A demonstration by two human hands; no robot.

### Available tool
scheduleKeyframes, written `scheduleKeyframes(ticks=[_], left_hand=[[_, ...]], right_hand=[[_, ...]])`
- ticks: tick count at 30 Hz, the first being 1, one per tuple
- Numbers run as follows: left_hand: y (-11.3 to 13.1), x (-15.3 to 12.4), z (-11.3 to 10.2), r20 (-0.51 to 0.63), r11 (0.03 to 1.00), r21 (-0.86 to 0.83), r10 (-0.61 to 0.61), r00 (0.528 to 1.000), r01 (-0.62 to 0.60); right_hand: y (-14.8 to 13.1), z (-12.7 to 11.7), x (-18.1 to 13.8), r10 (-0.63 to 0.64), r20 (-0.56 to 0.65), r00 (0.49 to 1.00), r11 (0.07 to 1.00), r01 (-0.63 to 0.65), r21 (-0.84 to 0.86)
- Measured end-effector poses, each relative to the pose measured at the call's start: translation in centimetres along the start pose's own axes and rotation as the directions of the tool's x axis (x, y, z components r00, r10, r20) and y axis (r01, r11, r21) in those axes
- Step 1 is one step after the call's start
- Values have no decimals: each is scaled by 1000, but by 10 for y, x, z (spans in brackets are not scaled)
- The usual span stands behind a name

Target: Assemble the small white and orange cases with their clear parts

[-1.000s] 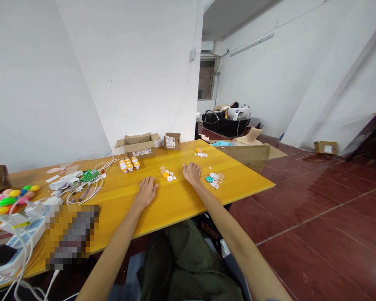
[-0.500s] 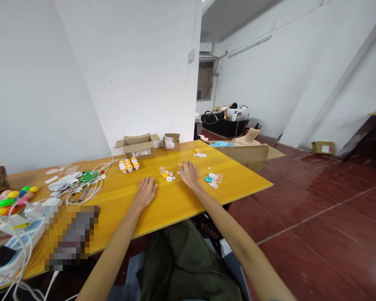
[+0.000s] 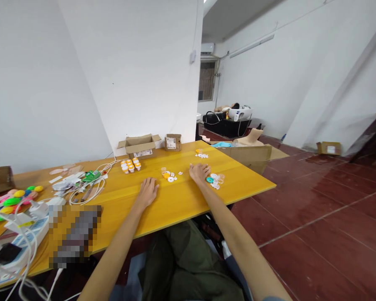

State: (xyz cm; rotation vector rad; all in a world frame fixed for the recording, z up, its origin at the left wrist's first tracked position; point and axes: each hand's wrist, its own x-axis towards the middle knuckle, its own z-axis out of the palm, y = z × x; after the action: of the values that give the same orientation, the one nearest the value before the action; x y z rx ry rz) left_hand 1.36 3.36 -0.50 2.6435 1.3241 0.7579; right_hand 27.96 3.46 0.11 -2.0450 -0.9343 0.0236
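At the far left of the yellow table [image 3: 175, 205] lie bright plastic eggs [image 3: 12, 196] and, nearer, a tangle of white cables [image 3: 90, 184]. Further right stands a cluster of small orange-capped vials [image 3: 130, 166], with an open cardboard box [image 3: 140, 145] behind it against the wall. The left hand [image 3: 148, 192] rests flat on the tabletop, fingers spread, holding nothing. Just right of it and a little farther off sits a small scatter of yellow and white caps [image 3: 169, 175]. The right hand [image 3: 200, 172] lies palm down, open and empty, its fingers touching or just beside the teal ring [image 3: 209, 180] at the near edge of a second pile of white and clear small parts [image 3: 217, 180]. The step in hand looks like reaching into that right pile. A pick from it would call for a fine fingertip pinch on one piece, as the parts lie close together.
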Motion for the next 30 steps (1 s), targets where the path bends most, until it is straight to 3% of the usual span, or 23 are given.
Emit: scheduleKeyframes(ticks=[5,12,20,30], left_hand=[[1,1,-1,2,1000,3,5,1000,-5],[3,0,-2,11,1000,8,-3,1000,3],[2,1,-1,17,1000,5,4,1000,-4],[2,1,0,-5,998,-63,-13,1000,13]], right_hand=[[-5,-5,-17,-171,218,961,964,209,-167],[-19,-9,-33,-397,432,810,875,476,-87],[-29,-10,-49,-542,522,659,803,588,91],[-32,-4,-58,-605,574,551,755,625,196]])
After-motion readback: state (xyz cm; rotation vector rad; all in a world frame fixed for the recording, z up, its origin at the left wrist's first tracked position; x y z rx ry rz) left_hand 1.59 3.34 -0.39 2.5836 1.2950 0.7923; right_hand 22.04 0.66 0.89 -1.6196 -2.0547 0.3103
